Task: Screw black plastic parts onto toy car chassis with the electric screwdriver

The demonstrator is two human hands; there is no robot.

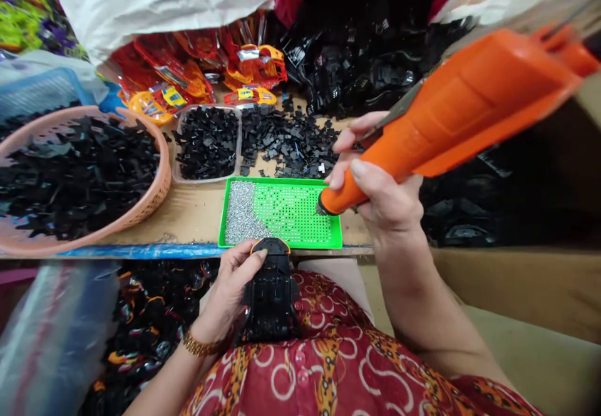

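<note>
My left hand (235, 278) is closed on a black toy car chassis (270, 291), thumb on its front end, underside up against my lap. An orange edge shows around that end. In my right hand (389, 197) is an orange electric screwdriver (451, 115), fingers wrapped round its lower body. Its dark tip (323, 206) is over the right part of a green perforated tray (337, 237). Small silvery screws (240, 215) are heaped at the tray's left side, and others seem to sit in the holes.
Left stands a pink basket (162, 171) of black plastic parts. A clear container (206, 178) and a loose pile (291, 140) hold similar parts. Behind are orange car bodies (176, 84) and black ones (347, 71). Finished-looking toy cars (150, 322) lie below the bench edge.
</note>
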